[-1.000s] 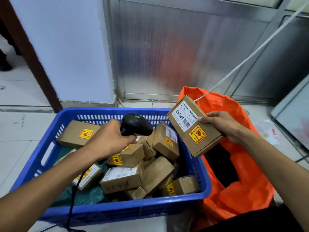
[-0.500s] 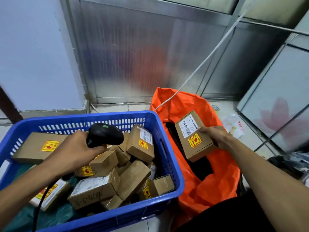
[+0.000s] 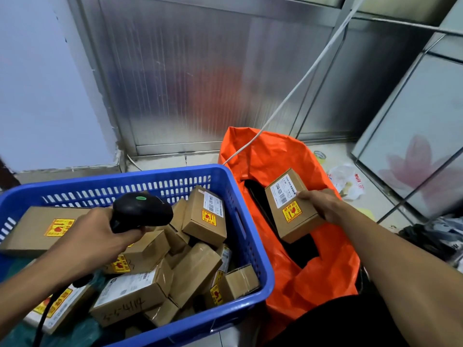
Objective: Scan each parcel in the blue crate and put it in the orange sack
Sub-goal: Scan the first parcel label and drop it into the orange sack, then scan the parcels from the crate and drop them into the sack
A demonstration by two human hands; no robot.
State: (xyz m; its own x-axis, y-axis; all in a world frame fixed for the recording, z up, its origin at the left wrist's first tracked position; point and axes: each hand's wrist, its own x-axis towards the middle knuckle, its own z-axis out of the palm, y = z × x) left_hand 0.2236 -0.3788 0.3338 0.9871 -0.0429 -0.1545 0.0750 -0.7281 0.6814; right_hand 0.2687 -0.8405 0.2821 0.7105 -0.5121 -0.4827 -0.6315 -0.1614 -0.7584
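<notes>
My right hand [image 3: 323, 205] grips a brown cardboard parcel [image 3: 290, 206] with a white barcode label and a yellow fragile sticker, holding it over the dark mouth of the orange sack [image 3: 325, 269]. My left hand [image 3: 100, 236] grips the black barcode scanner [image 3: 141, 212] above the blue crate [image 3: 250, 256], its cable trailing down to the lower left. Inside the crate lie several brown parcels [image 3: 204, 216] piled loosely, most with yellow stickers.
A metal-clad wall [image 3: 200, 71] stands behind the crate and sack. A white cable [image 3: 313, 66] runs diagonally down into the sack. A white plastic bag [image 3: 347, 181] lies on the tiled floor at right, and dark clutter [image 3: 436, 236] sits near the glass panels.
My right hand has carried the parcel from beside the scanner rightwards and down over the sack's opening. My left hand has kept the scanner over the crate. The view has swung right.
</notes>
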